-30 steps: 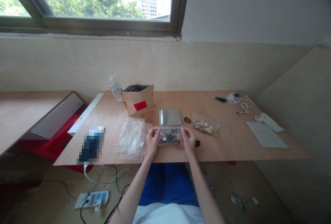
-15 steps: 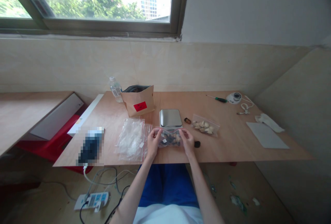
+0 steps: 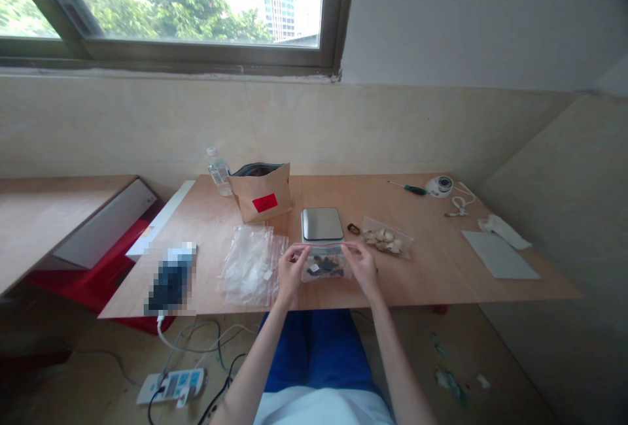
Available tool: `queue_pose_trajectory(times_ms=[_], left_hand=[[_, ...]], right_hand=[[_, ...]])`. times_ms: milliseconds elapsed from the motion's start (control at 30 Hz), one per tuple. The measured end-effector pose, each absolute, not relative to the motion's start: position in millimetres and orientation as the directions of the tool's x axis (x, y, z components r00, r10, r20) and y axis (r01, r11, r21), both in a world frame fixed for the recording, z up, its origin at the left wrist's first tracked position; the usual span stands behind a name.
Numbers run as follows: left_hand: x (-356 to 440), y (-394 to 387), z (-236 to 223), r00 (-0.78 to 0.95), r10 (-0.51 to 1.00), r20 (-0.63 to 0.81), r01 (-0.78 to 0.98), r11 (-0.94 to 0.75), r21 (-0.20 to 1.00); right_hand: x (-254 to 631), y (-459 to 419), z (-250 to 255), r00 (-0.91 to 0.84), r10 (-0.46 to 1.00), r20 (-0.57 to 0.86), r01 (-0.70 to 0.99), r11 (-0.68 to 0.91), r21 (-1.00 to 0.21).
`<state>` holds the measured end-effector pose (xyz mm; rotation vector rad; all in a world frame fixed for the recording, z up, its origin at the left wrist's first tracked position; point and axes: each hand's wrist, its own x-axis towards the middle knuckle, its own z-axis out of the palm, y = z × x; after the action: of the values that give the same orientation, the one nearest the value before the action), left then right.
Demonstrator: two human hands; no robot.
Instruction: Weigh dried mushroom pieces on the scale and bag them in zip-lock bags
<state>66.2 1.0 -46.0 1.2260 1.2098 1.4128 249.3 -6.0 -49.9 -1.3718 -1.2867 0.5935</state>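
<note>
Far left, a wooden side shelf (image 3: 49, 229) above a red plastic object (image 3: 73, 288), both well apart from the work. Next, at the near left of the tabletop (image 3: 432, 274), a dark pixelated device (image 3: 171, 281), probably a phone, its white cable dropping over the edge to a power strip (image 3: 169, 386) on the floor, perhaps set there so the cable reaches. Then a loose pile of empty zip bags (image 3: 250, 267), lying within easy reach of the left hand (image 3: 291, 273). Behind it, a water bottle (image 3: 218, 173) near the wall and an open kraft paper bag (image 3: 260, 199) with a red label, standing upright with dark contents showing at its mouth. Centre front, the left hand and right hand (image 3: 364, 263) apart, both clamped on one clear zip bag (image 3: 326, 267), one at each end of its red-lined top edge, apparently stretching the mouth straight, dark and tan pieces settled low inside; contact with the tabletop impossible to tell. Just behind, a steel-topped digital scale (image 3: 322, 224), directly in line with the held bag. Further right, a small bag of pale pieces (image 3: 385, 240), then a green-handled screwdriver (image 3: 415, 189), a white coiled cord (image 3: 458, 204), and a grey sheet (image 3: 498, 255) near the far end, all set aside from the hands.
</note>
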Motion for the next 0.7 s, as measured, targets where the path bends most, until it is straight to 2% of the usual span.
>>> queue_pose_trajectory(times_ms=[67, 133, 233, 300, 567, 700], left_hand=[[67, -2, -40, -0.086, 0.985, 0.151, 0.012, -0.15, 0.989], [67, -4, -34, -0.039, 0.982, 0.185, 0.064, -0.183, 0.981], [68, -5, -26, 0.018, 0.969, 0.248, 0.121, -0.248, 0.961], [68, -5, -23, 0.04, 0.962, 0.271, 0.133, -0.274, 0.953], [68, -7, -24, 0.044, 0.964, 0.261, 0.146, -0.264, 0.953], [68, -9, -24, -0.008, 0.967, 0.255, 0.062, -0.254, 0.965]], right_hand=[[250, -8, -33, 0.194, 0.873, 0.448, 0.543, 0.284, -0.79], [246, -11, -14, 0.039, 0.858, 0.511, 0.674, 0.355, -0.648], [237, -13, 10, -0.213, 0.859, 0.465, 0.731, 0.456, -0.507], [231, -11, 19, -0.304, 0.85, 0.431, 0.738, 0.496, -0.458], [219, -4, 21, -0.326, 0.847, 0.42, 0.84, 0.464, -0.283], [219, -7, 18, -0.34, 0.839, 0.425, 0.823, 0.484, -0.297]])
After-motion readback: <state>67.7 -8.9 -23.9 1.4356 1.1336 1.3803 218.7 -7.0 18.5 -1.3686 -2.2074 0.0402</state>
